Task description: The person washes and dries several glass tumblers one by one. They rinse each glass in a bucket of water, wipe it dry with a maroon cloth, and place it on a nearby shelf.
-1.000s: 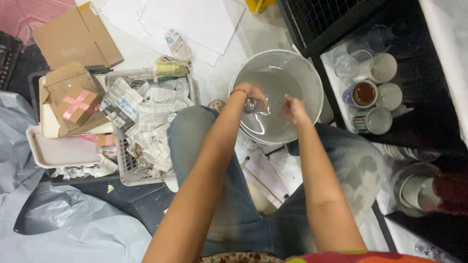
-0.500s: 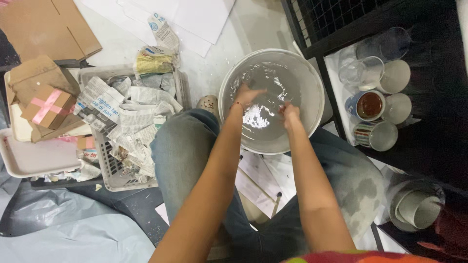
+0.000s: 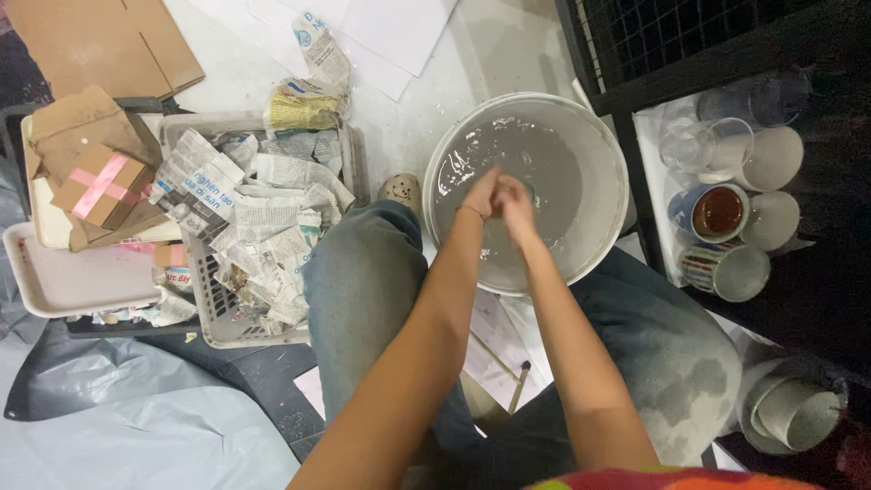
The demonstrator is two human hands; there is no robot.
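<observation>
A large white basin (image 3: 599,145) of cloudy grey water stands on the floor between my knees. My left hand (image 3: 481,195) and my right hand (image 3: 515,201) are pressed together over the middle of the water, fingers closed against each other. I cannot tell whether anything is held between them. A thin bracelet circles my left wrist.
A grey plastic basket (image 3: 227,327) full of torn newspaper strips sits to the left. Beyond it lie a white tray (image 3: 63,290), cardboard pieces and a taped box (image 3: 100,186). Cups and glasses (image 3: 726,213) stand on the right by a black wire rack (image 3: 689,36).
My hands were apart in the water a second ago; they have come together at the basin's centre. The view has shifted slightly lower and left.
</observation>
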